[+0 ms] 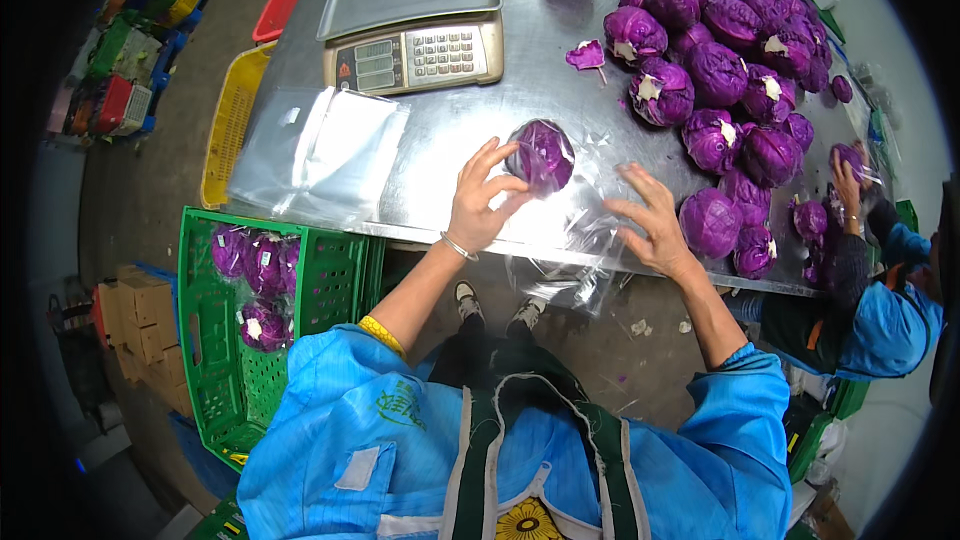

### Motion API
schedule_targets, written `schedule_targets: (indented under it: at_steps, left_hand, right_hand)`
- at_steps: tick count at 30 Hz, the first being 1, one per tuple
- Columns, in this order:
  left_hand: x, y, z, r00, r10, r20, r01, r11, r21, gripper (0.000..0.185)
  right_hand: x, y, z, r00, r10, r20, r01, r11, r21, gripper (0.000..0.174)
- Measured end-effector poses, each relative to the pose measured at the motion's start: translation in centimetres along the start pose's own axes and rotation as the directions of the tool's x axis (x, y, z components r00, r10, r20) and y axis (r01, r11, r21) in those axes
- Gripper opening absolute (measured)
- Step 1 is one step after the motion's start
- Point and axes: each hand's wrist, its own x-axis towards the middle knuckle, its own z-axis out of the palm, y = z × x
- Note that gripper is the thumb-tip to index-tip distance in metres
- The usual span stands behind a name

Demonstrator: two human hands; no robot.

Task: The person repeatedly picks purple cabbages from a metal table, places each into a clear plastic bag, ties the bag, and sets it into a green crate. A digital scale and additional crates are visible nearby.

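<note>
A red cabbage head (546, 157) rests on the steel table in front of me, with clear plastic film over part of it. At its left side is my left hand (487, 199); thumb and forefinger pinch the film close to the cabbage's lower edge. The clear plastic bag (577, 240) trails to the right and hangs over the table's front edge. To the right of the bag, my right hand (651, 221) is raised with fingers spread and slightly blurred. I see no firm hold in it; its fingertips are near the film.
A weighing scale (412, 22) and a stack of clear bags (322, 154) occupy the table's left. Red cabbages (716, 71) are heaped at right, near a co-worker's hand (847, 184). A green crate (240, 390) at lower left holds bagged cabbages (262, 259). A yellow crate (232, 124) stands beside the table.
</note>
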Motion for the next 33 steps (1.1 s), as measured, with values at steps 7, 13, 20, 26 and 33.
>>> schedule_targets:
  at_steps: [7, 13, 20, 26, 33]
  left_hand:
    - [7.6, -1.1, 0.7, 0.859, -0.506, -0.083, 0.336, 0.678, -0.654, 0.021]
    - [3.7, -2.0, 2.1, 0.369, -0.924, -0.096, 0.733, 0.353, -0.581, 0.035]
    - [0.9, 2.9, -1.3, 0.938, -0.214, -0.273, 0.334, 0.769, 0.545, 0.031]
    - [1.0, 1.8, 3.1, 0.914, -0.217, 0.342, 0.154, 0.967, 0.204, 0.036]
    - [-0.7, 1.6, 5.2, 0.95, -0.298, 0.093, 0.292, 0.954, 0.074, 0.054]
  right_hand:
    - [5.6, 4.8, 2.3, 0.719, 0.664, -0.203, -0.017, 0.309, 0.951, 0.025]
    - [3.7, 2.2, 8.1, 0.43, 0.901, 0.053, -0.392, 0.133, 0.91, 0.027]
    - [0.5, -1.0, 12.2, 0.378, 0.894, 0.24, -0.521, -0.008, 0.853, 0.028]
    - [0.6, -0.7, 10.6, 0.435, 0.866, 0.246, -0.708, 0.16, 0.688, 0.018]
    - [6.5, -1.5, 10.6, 0.895, 0.425, 0.134, -0.337, 0.449, 0.828, 0.036]
